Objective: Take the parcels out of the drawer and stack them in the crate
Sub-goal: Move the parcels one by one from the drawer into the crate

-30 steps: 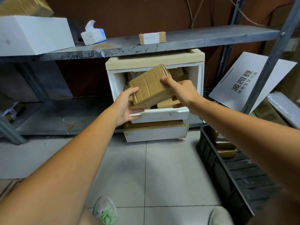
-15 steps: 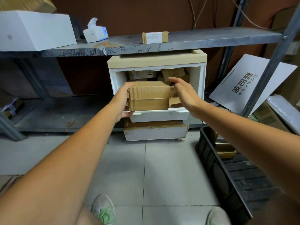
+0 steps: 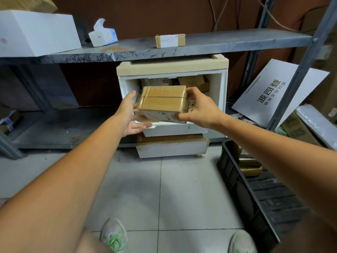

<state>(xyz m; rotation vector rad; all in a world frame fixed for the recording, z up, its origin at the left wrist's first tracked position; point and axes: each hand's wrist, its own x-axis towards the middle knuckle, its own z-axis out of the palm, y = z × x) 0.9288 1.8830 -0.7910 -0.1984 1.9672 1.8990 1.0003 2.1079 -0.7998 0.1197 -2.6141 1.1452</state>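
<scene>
Parcel [image 3: 162,101] sits above the drawer's [image 3: 175,129] front edge, my left hand [image 3: 127,115] straight-fingered under it, my right hand [image 3: 200,110] pinching its end: lifting-out step, and next I must swing it right into the crate [image 3: 229,179].

The drawer [image 3: 175,129] sits under the shelf [image 3: 237,41], with parcels [image 3: 193,81] in it. The crate [image 3: 235,181] stands on the floor [image 3: 145,189], near right.

Both arms bare, stretched forward. Left hand [image 3: 127,115]: palm turned inward, thumb up, fingers straight and reaching under the parcel [image 3: 162,99]. Right hand [image 3: 200,108]: thumb on top, fingers curled beneath, pinching the parcel's side nearest it.
</scene>
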